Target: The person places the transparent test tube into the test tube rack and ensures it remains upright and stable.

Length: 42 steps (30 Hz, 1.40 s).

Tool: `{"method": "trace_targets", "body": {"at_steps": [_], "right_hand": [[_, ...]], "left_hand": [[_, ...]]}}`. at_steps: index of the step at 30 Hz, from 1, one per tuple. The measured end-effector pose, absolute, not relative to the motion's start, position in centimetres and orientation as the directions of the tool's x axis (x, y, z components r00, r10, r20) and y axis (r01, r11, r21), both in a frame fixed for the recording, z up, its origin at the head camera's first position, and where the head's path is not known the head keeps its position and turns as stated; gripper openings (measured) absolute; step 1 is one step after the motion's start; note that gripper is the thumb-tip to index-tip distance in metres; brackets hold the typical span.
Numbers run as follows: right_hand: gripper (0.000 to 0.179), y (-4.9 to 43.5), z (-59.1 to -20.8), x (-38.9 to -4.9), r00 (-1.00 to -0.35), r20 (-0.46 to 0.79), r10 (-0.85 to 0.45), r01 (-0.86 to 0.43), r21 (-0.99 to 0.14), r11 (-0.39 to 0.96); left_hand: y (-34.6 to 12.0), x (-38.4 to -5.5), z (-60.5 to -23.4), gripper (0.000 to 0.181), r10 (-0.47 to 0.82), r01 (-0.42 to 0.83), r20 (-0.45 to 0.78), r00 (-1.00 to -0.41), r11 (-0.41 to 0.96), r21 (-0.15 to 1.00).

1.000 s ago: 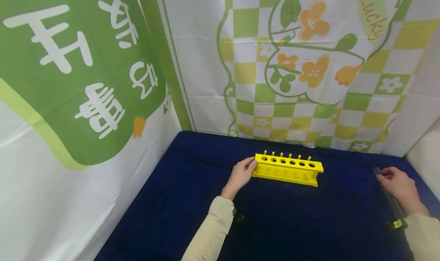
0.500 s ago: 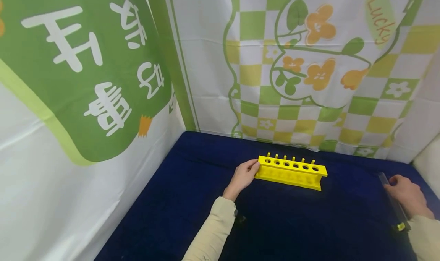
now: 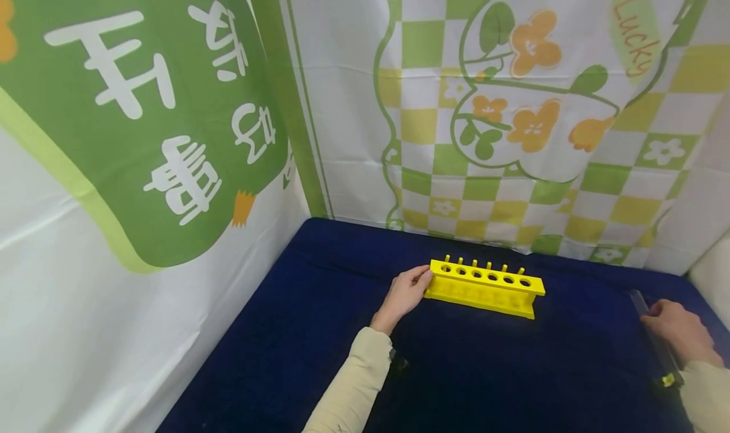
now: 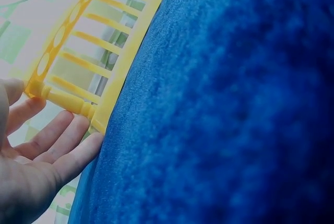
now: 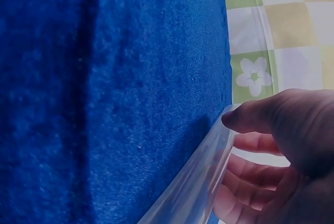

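Observation:
A yellow test tube rack stands on the dark blue cloth in the head view, with a row of round holes and several short pegs. At its left end my left hand grips it. In the left wrist view the fingers meet the rack's end post and base. Far to the right, my right hand pinches a long clear plastic piece, tube-like, between thumb and fingers. The right wrist view shows this clear piece slanting down across the cloth; its lower end is out of view.
A blue cloth covers the table. Printed fabric hangs behind it and along the left side. A small yellow item shows by the right cuff, and a small dark object by the left cuff.
The head view has shifted slightly, so the scene sits further right and lower. My right hand has come a little nearer with the clear piece. The left hand stays on the rack.

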State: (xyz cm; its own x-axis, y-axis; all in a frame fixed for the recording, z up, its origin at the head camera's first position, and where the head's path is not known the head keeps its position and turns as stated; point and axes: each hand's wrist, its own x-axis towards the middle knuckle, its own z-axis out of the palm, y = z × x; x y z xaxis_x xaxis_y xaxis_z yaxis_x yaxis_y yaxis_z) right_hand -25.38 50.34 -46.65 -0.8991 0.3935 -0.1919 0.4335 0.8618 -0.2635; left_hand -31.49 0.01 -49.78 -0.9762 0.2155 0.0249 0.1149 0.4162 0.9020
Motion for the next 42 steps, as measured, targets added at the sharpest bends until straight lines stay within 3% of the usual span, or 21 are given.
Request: {"method": "trace_targets", "body": {"at_steps": [19, 31, 42], "right_hand": [[0.035, 50.7, -47.4, -25.6, -0.876, -0.250, 0.412, 0.472, -0.280, 0.836], [0.034, 51.7, -47.4, -26.1, -0.912, -0.225, 0.344, 0.400, -0.291, 0.869], [0.031, 51.5, -47.3, -26.6, -0.906, -0.231, 0.354, 0.414, -0.317, 0.853]], "left_hand": [[-0.1, -31.6, -49.8, 0.052, 0.217, 0.123, 0.033, -0.976, 0.412, 0.903], [0.1, -31.7, -49.9, 0.052, 0.214, 0.126, 0.036, -0.976, 0.425, 0.896], [0.1, -31.5, -49.7, 0.051, 0.207, 0.103, 0.016, -0.978, 0.414, 0.904]]}}
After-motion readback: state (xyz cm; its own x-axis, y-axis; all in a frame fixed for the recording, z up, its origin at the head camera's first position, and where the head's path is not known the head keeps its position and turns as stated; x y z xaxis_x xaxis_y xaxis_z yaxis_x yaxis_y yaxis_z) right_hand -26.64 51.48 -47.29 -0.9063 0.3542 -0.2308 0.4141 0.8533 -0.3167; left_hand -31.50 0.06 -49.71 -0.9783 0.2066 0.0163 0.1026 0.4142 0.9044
